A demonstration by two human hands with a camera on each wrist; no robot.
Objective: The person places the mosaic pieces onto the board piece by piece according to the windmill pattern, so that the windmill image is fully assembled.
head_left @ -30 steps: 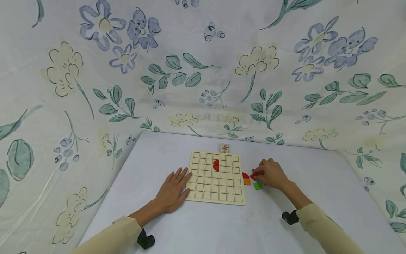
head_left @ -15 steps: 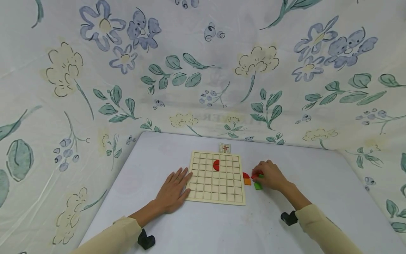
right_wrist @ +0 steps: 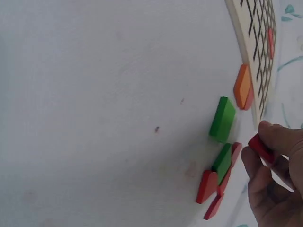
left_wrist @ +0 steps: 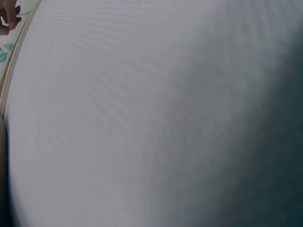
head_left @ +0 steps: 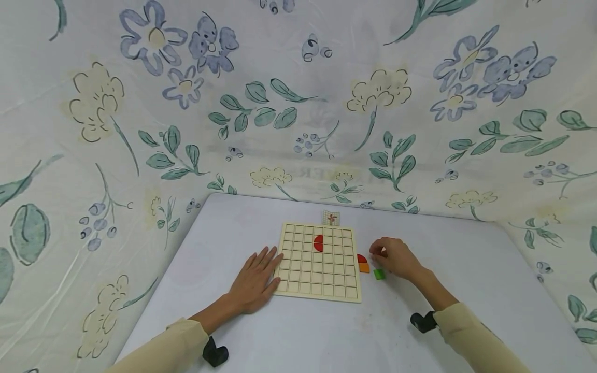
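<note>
My left hand (head_left: 254,282) lies flat on the table, its fingertips touching the left edge of a pale wooden grid board (head_left: 298,264). Thumb and fingers of my right hand (head_left: 396,257) pinch a small red block (right_wrist: 261,149), raised over the table right of the board. Below that hand, the right wrist view has two green blocks (right_wrist: 222,120) and several red blocks (right_wrist: 207,187); the head view leaves only one green block uncovered. Two red quarter-round pieces (head_left: 318,243) form a half circle on the board.
An orange square block (head_left: 364,267) and a red quarter-round block (head_left: 361,258) lie against the board's right edge. Behind the board is a small patterned card (head_left: 331,217). Floral cloth (head_left: 298,129) hangs beyond the white table (head_left: 326,336).
My right hand has lifted slightly, with a red block between its fingertips. Red pieces visible beside the fingers before are now hidden in the head view. My left hand stays put.
</note>
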